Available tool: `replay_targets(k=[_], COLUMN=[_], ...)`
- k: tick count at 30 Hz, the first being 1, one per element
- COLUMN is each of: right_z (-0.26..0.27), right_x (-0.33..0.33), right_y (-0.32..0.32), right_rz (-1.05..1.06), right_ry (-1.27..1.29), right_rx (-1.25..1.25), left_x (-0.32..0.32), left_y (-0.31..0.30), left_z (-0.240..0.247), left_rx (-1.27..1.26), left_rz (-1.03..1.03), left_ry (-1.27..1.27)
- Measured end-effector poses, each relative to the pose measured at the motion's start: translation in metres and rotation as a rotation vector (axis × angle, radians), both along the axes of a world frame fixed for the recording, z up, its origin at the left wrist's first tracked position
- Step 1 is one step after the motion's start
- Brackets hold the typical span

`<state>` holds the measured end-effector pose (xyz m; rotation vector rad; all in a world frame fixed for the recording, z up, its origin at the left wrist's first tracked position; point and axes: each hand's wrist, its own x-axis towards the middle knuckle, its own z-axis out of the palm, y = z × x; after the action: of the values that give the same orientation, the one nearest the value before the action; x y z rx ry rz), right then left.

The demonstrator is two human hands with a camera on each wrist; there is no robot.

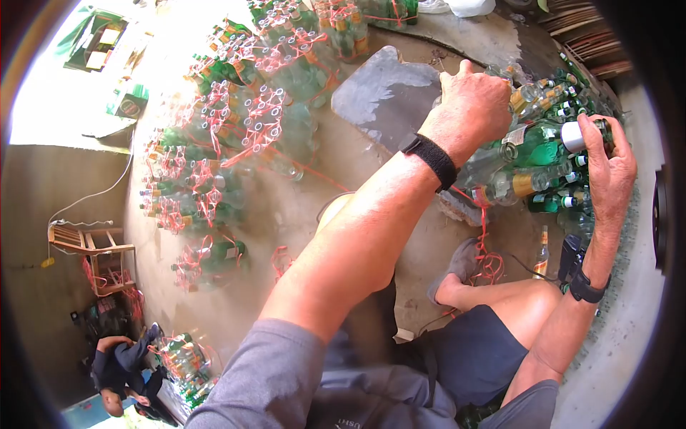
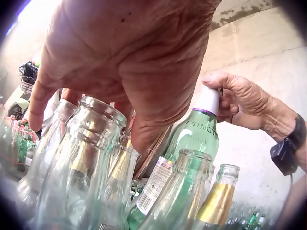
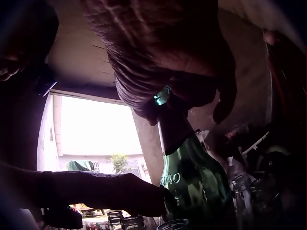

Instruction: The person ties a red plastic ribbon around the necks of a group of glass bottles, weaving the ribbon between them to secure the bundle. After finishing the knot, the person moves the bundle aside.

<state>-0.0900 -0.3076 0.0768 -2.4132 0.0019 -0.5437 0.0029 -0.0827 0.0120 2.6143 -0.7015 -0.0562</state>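
My right hand grips a green bottle by its white-wrapped neck. In the left wrist view the bottle leans among other bottles, with a barcode label low on its side. The left hand hangs over clear glass bottles, its thumb apart from the fingers. Bottle necks partly hide those fingertips, and I cannot tell if they hold a neck. Close by stands a clear bottle with a gold label. In the right wrist view the left hand reaches to the green bottle's side.
Many bottles bundled with red string stand across the floor to the left. A grey board lies ahead. Loose red string trails near my foot, beside a single bottle. Another person sits at the lower left, near a wooden chair.
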Motion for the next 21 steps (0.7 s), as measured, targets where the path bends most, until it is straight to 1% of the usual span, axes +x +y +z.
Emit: replay_targets(k=[6,9,11,12,13,15,17,19,20,21], right_z=[-0.009,-0.011,-0.02,-0.029,-0.029,-0.03,-0.034,-0.042,-0.045,-0.046], right_x=[0.0,-0.002,-0.002,0.0,0.0,-0.001,0.003,0.007,0.008,0.009], right_y=[-0.003,0.002,0.006,0.009,0.016,0.024,0.024,0.016,0.016,0.017], right_rz=[0.006,-0.029,0.01,0.043,0.019,0.036,0.095,0.024,0.038,0.055], right_ry=[-0.054,-0.082,-0.037,-0.091,-0.033,-0.012,-0.063,-0.004,-0.039,-0.076], right_rx=[0.096,0.066,0.058,0.036,0.026,0.002,0.011,-0.082,-0.06,-0.03], left_x=[0.001,0.001,-0.001,-0.002,0.0,0.004,0.002,0.007,0.006,0.0], left_y=[-0.002,-0.002,-0.002,-0.002,0.001,-0.002,0.002,0.004,0.003,0.005], left_z=[-0.003,0.0,0.002,0.003,-0.001,-0.006,-0.002,-0.007,-0.008,-0.003], left_rx=[0.011,0.006,0.021,0.033,0.027,0.01,0.022,-0.013,-0.032,-0.033], left_rz=[0.003,-0.005,-0.001,0.002,-0.007,-0.013,-0.028,-0.077,-0.091,-0.063], left_ry=[-0.023,0.0,-0.009,-0.018,-0.015,-0.048,-0.063,-0.062,-0.065,-0.081])
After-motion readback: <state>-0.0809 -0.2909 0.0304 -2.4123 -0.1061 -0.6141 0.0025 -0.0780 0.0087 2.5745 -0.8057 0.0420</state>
